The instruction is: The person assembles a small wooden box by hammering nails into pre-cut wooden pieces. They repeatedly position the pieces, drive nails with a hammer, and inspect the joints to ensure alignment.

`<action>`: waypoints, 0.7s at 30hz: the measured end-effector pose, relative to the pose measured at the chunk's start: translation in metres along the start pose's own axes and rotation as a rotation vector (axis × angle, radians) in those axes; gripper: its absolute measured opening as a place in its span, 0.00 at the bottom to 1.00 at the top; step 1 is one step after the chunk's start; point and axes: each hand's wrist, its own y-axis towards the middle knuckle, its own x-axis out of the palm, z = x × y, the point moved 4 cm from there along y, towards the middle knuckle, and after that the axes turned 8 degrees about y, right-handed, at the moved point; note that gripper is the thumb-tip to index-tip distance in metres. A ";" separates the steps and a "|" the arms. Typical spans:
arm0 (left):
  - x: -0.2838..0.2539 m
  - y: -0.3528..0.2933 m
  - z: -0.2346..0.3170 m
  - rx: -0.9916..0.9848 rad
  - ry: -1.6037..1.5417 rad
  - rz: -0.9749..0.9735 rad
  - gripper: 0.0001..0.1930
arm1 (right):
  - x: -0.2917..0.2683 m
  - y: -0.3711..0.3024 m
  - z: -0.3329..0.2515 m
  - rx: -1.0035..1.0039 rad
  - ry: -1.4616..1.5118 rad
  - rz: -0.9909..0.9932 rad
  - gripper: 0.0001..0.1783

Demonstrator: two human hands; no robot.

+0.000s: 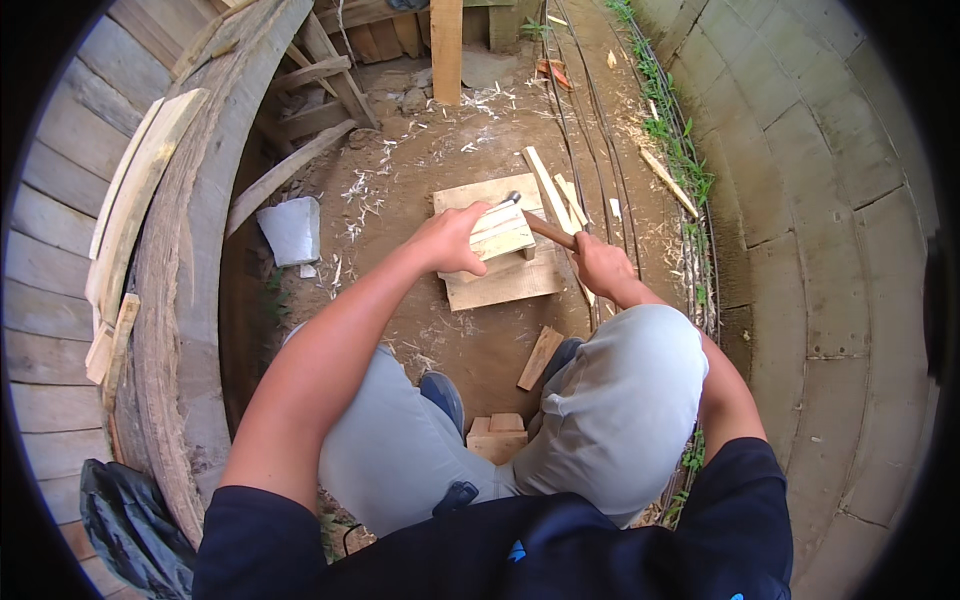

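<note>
My left hand [452, 240] grips the left side of a small pale wooden block [505, 240], thumb at the near edge and fingers over the far side. Under it lies a wider wooden board [500, 291] on the dirt ground. In my right hand [603, 266] is the wooden handle of a hammer [550, 231]. Its dark metal head is at the far edge of the block; whether they touch I cannot tell.
Narrow wood strips [546, 184] lie right of the board. A short offcut [541, 357] is by my right foot. A white stone-like block [291, 231] sits left. Dark cables [592, 105] run along the right wall [800, 200]. A thick timber [190, 260] stands left.
</note>
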 end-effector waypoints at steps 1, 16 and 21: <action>0.001 0.002 0.005 0.013 -0.012 0.006 0.47 | -0.011 -0.007 0.004 0.075 -0.012 -0.015 0.16; -0.038 0.027 0.061 -0.087 0.066 0.006 0.45 | -0.043 -0.074 0.062 0.454 -0.040 0.230 0.20; -0.043 0.040 0.030 -0.096 0.219 0.081 0.46 | -0.053 -0.072 0.075 0.450 0.137 0.284 0.22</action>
